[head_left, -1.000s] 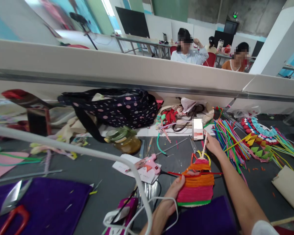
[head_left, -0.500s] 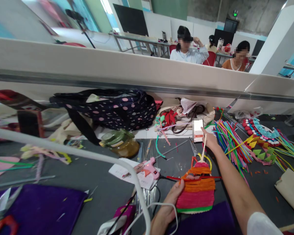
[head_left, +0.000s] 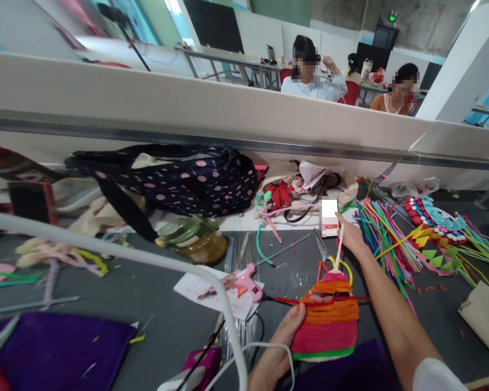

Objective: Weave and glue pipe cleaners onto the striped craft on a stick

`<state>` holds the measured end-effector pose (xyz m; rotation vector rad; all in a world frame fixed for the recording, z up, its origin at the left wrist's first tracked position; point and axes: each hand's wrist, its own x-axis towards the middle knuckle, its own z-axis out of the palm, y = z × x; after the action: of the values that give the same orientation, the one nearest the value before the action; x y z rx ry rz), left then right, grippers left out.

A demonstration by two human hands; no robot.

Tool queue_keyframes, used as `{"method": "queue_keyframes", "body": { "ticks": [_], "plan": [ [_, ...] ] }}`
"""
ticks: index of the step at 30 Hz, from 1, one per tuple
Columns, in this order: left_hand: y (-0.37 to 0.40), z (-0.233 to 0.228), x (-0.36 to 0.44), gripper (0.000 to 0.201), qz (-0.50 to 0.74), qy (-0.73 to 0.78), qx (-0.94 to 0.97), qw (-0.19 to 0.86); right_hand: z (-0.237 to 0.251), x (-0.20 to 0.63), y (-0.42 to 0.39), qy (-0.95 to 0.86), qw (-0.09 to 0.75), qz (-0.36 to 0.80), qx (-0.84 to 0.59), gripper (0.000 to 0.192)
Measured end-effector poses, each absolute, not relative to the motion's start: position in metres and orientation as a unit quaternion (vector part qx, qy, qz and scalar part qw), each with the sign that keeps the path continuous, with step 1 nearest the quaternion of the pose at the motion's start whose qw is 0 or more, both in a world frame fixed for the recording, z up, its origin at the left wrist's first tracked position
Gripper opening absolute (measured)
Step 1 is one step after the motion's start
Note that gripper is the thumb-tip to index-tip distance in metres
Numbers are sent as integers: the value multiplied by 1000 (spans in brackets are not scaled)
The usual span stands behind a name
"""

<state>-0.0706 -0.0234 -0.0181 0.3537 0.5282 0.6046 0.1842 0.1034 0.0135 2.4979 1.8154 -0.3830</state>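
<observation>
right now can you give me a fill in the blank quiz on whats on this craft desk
1. The left hand holds a woven piece whose bottom stripe is ____.
2. The right hand reaches toward the bundle of coloured ____.
3. The pink tool lying on the paper is a glue ____.
4. The dark bag against the divider is covered in pink ____.

Missing words: green; sticks; gun; dots

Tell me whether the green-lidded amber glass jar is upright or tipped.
Tipped: the green-lidded amber glass jar lies on its side on the grey table, lid toward the left.
</observation>
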Motion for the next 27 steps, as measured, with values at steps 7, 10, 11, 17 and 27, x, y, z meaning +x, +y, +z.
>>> {"method": "queue_keyframes", "body": {
  "ticks": [7,10,11,17,27],
  "plan": [
    [-20,-25,-71,30,293,260,175,903,14,183,109,586,10,-124,801,62],
    [-21,-24,-73,27,293,265,159,904,14,183,110,586,6,-123,801,62],
    [-22,-23,-73,26,294,268,154,904,15,183,110,586,5,-122,801,62],
    [-20,-24,-73,31,293,279,156,901,20,184,110,590,-7,-113,799,65],
    [-16,-33,-75,42,271,291,156,904,19,193,115,604,-20,-102,790,60]
  ]
}}
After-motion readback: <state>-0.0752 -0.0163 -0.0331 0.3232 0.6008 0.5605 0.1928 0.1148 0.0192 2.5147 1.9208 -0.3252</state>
